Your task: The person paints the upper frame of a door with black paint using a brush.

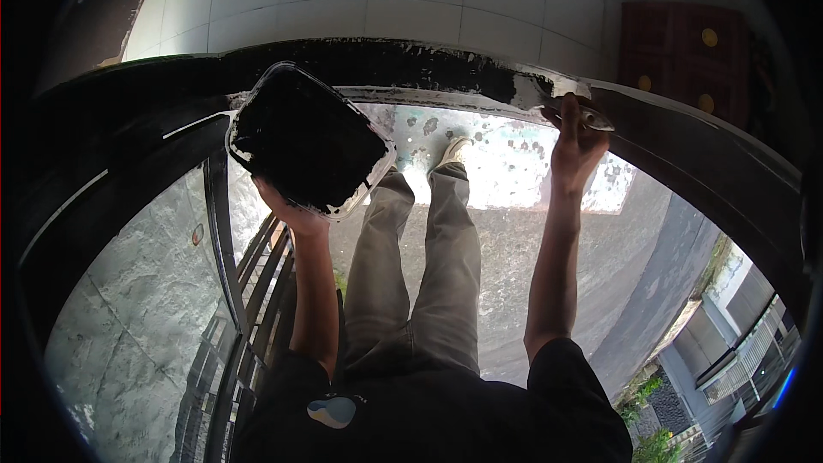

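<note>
Your plastic tub sits toward ten o'clock, its open top turned up to you and its inside covered in black paint. With paint in it, the tub is likely to feel moderately weighty and lopsided, though how deep the paint runs cannot be told from above. Its walls look thin, so expect them to flex under a hard squeeze, and the smears along the rim would probably be slippery; support from beneath, with a dry stretch of wall against your palm, should be the safest hold. Your left hand has it that way, cupped under the edge between six and seven o'clock on the tub, half curled, most of the fingers hidden below. Toward two o'clock, your right hand is closed around a slim tool, apparently a brush, pinched between thumb and fingers with its pale end pointing to about three o'clock. It should be light and stiff along the handle, softer at the bristles, which are too dark to make out clearly; gripping it mid-handle, clear of wet paint, would suit it best. It lies just beside the dark beam arching across twelve o'clock, though you cannot tell here whether the two touch.
</note>
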The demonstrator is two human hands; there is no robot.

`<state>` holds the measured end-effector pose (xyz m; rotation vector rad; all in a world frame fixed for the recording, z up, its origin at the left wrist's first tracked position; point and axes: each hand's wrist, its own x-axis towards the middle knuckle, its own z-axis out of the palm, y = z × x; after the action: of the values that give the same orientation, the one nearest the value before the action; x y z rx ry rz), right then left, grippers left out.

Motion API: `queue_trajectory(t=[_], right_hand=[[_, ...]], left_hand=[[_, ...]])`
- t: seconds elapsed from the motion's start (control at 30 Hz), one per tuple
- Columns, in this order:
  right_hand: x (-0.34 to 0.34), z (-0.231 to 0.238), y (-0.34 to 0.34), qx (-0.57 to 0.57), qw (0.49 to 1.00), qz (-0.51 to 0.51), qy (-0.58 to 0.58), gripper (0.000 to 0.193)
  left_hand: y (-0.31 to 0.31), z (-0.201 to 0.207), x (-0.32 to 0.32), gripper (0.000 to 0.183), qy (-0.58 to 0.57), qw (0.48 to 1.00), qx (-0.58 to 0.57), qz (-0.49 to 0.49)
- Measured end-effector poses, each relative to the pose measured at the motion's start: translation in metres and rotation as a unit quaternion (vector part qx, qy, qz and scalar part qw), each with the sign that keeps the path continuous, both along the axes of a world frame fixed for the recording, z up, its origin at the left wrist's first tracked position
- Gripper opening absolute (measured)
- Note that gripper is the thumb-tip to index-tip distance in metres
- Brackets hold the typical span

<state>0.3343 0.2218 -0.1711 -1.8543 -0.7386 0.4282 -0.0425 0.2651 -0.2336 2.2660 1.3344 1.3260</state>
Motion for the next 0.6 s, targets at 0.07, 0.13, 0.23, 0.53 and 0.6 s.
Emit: queue_trajectory(t=[0.07,0.13,0.23,0.53,0.6], right_hand=[[0.001,0.020,-0.001,-0.017,0.994,-0.008,-0.104,0.022],[-0.006,0.033,0.000,-0.043,0.989,-0.036,-0.140,0.018],[-0.029,0.036,0.012,-0.079,0.945,-0.013,-0.318,0.010],[-0.120,0.022,0.064,0.029,0.998,0.021,-0.054,0.005],[-0.109,0.015,0.061,0.010,0.992,0.040,-0.115,0.006]], left_hand=[[-0.005,0.000,-0.002,0.085,0.012,1.000,-0.010,-0.001],[-0.011,0.004,0.000,0.083,0.013,0.999,-0.041,0.020],[-0.017,-0.005,-0.016,0.080,0.019,0.999,0.002,0.027],[-0.023,0.003,-0.044,0.068,0.005,1.000,-0.010,0.018],[-0.022,0.006,-0.050,0.066,0.037,0.999,0.015,0.017]])
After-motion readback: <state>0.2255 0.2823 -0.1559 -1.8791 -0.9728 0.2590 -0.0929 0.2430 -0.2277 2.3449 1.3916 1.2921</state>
